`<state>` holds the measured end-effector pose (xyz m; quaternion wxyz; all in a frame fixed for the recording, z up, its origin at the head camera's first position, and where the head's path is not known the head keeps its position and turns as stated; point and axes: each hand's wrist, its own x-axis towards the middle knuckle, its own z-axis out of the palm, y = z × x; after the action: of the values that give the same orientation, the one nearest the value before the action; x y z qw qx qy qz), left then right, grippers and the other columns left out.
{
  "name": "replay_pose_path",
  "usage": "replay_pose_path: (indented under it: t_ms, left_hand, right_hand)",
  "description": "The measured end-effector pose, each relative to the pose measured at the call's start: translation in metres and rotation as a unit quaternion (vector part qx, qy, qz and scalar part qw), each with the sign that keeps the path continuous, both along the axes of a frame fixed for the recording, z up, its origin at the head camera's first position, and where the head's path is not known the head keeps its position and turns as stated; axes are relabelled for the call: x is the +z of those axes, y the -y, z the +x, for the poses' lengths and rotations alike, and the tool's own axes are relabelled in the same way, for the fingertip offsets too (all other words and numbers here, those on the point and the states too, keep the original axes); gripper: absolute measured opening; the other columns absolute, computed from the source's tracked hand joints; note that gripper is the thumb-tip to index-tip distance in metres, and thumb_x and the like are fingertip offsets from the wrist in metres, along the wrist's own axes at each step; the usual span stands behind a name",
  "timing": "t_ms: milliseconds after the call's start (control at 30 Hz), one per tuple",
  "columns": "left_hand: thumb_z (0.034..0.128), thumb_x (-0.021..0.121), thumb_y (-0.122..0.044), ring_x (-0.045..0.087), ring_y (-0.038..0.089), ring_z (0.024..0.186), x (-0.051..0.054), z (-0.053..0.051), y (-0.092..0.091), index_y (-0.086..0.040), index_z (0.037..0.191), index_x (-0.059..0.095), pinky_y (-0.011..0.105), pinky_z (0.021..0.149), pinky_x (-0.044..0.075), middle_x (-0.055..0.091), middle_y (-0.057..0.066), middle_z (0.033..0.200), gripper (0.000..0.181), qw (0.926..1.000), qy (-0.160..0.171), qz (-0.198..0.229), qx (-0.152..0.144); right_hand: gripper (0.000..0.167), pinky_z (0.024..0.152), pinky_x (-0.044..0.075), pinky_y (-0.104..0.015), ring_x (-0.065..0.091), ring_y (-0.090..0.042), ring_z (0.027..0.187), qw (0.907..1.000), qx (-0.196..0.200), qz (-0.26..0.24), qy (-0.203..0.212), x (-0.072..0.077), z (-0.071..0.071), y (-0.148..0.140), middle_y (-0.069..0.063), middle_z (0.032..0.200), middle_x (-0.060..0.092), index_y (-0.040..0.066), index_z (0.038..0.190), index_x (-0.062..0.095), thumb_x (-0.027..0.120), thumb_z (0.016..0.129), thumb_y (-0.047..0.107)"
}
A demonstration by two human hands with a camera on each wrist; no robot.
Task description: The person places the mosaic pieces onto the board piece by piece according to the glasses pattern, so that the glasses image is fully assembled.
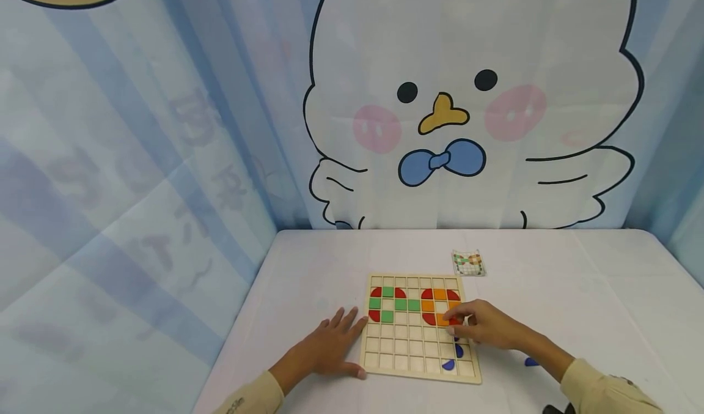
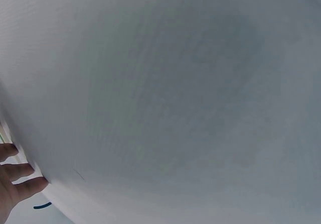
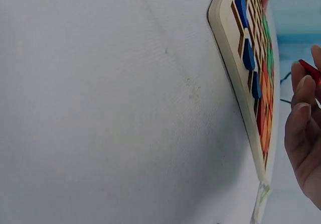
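Observation:
A square wooden grid board (image 1: 385, 360) lies on the table with coloured tiles set in its upper rows. Green squares (image 1: 388, 292) and red quarter-rounds fill part of the left side; orange squares (image 1: 440, 294) and red pieces sit at the right. My left hand (image 1: 332, 345) rests on the table with spread fingers, its fingertips at the board's left edge. Over the board's right side, my right hand (image 1: 484, 325) pinches a small red piece (image 3: 312, 71) between thumb and fingers. Blue pieces (image 1: 459, 351) lie in the lower right cells, one partly hidden by that hand.
Behind the board lies a small pattern card (image 1: 469, 263) in a clear wrapper. Another blue piece (image 1: 530, 362) is on the table beside the right forearm. A dark object (image 1: 558, 410) shows at the bottom edge. A printed curtain (image 1: 440, 206) hangs behind the table.

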<state>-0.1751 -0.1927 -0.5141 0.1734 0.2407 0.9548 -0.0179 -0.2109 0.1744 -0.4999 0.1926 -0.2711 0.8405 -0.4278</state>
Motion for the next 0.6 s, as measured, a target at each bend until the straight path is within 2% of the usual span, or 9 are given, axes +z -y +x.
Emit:
replay_pose_path:
  t_ms: [133,367,467,600]
  left_hand:
    - [0.0766,0.052,-0.087,0.025,0.038,0.152,0.000,0.000,0.000,-0.029,0.161,0.022,0.058,0.112,0.039,0.019,0.005,0.169,0.107,1.0000,-0.001,0.000,-0.002]
    - [0.0771,0.052,-0.087,0.025,0.039,0.152,-0.002,0.000,0.001,-0.029,0.161,0.022,0.058,0.112,0.039,0.018,0.006,0.169,0.107,1.0000,-0.002,0.000,-0.005]
    - [0.0769,0.051,-0.087,0.025,0.038,0.152,-0.002,0.000,0.001,-0.029,0.161,0.021,0.058,0.112,0.039,0.018,0.005,0.169,0.107,1.0000,-0.001,-0.001,-0.004]
    - [0.0762,0.051,-0.088,0.024,0.038,0.153,-0.003,-0.001,0.001,-0.030,0.161,0.021,0.058,0.113,0.038,0.017,0.005,0.169,0.107,1.0000,0.000,-0.003,-0.003]
  right_hand:
    - [0.036,0.048,0.043,-0.020,0.049,-0.005,0.051,0.9985,0.025,-0.043,0.021,-0.001,-0.003,0.007,-0.008,0.082,0.062,-0.004,0.126,0.064,0.060,0.102,0.022]
    - [0.035,0.048,0.044,-0.018,0.050,-0.007,0.050,0.9949,0.043,-0.071,0.056,-0.004,-0.006,0.017,-0.014,0.087,0.066,-0.004,0.132,0.060,0.052,0.105,0.015]
    - [0.037,0.047,0.043,-0.017,0.051,-0.007,0.050,0.9927,0.054,-0.077,0.075,-0.006,-0.008,0.021,-0.011,0.080,0.063,-0.005,0.135,0.058,0.053,0.104,0.015]
    - [0.035,0.048,0.042,-0.015,0.050,-0.004,0.052,0.9938,0.060,-0.072,0.060,-0.008,-0.011,0.027,-0.006,0.084,0.056,-0.003,0.130,0.061,0.061,0.101,0.016]
